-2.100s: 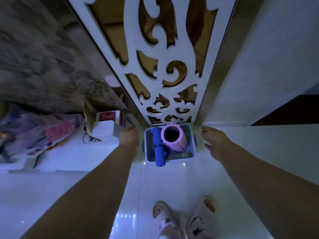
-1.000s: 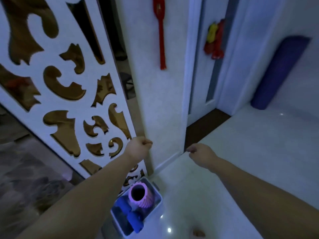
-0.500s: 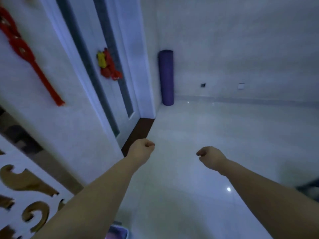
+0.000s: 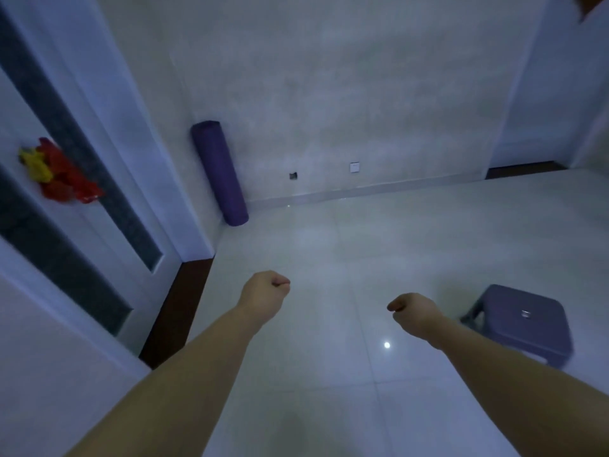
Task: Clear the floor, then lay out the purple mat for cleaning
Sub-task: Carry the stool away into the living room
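Purple mat (image 4: 219, 173), one upright roll, one stool (image 4: 514, 328), left hand (image 4: 265, 293), right hand (image 4: 413, 311), both clenched empty

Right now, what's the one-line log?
left hand: fist, empty | right hand: fist, empty | rolled purple mat: upright, untouched | purple plastic stool: on glossy tiled floor

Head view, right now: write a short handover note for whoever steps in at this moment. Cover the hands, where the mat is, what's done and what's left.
Hands: left hand and right hand are both curled into fists, holding nothing, out over the floor.
Purple mat: rolled up, standing on end in the far corner against the wall, untouched.
Done: nothing on the mat yet.
Left: a stool stands on the floor at the right and probably needs moving first. Then fetch the mat and unroll it on the tiles.
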Tool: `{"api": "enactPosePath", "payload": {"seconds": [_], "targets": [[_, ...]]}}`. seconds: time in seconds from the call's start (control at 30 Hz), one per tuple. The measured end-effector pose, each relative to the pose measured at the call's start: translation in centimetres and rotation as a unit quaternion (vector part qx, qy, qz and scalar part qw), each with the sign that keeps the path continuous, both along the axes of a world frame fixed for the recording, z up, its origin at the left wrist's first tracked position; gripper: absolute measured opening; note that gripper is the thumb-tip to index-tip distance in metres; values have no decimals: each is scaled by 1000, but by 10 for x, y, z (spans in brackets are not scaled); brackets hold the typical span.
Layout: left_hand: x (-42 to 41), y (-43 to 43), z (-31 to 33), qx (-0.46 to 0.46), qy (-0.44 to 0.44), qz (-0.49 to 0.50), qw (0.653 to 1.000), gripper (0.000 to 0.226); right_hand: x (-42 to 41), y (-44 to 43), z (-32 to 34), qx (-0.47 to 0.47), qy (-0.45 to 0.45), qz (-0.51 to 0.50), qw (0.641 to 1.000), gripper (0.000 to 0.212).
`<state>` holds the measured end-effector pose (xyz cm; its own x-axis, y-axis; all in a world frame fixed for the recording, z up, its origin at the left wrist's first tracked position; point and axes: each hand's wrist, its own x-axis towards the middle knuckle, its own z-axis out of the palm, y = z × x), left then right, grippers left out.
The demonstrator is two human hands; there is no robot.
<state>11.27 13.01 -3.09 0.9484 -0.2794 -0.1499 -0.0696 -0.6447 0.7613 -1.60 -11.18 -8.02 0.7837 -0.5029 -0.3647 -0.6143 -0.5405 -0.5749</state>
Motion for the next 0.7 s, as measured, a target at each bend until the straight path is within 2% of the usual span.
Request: {"api": "enactPosePath", "payload": {"seconds": [0.23,0.4,0.47,0.53,0.7], "targets": [[-16,-170,-17,3,16,-82,997,15,-37,-153,-22,9,24,-63,998,34],[-24,-250,-30,26,22,-132,991,13,-63,-218,-24,9,51,-89,995,38],[-24,-281,-33,41,21,-157,987,13,-72,-243,-27,11,70,-94,993,32],[-19,-311,-35,50,18,-177,983,15,-78,-264,-25,-2,97,-92,991,24],[6,-392,-36,49,4,-222,974,19,-74,-309,-12,-65,86,-159,981,32]]}}
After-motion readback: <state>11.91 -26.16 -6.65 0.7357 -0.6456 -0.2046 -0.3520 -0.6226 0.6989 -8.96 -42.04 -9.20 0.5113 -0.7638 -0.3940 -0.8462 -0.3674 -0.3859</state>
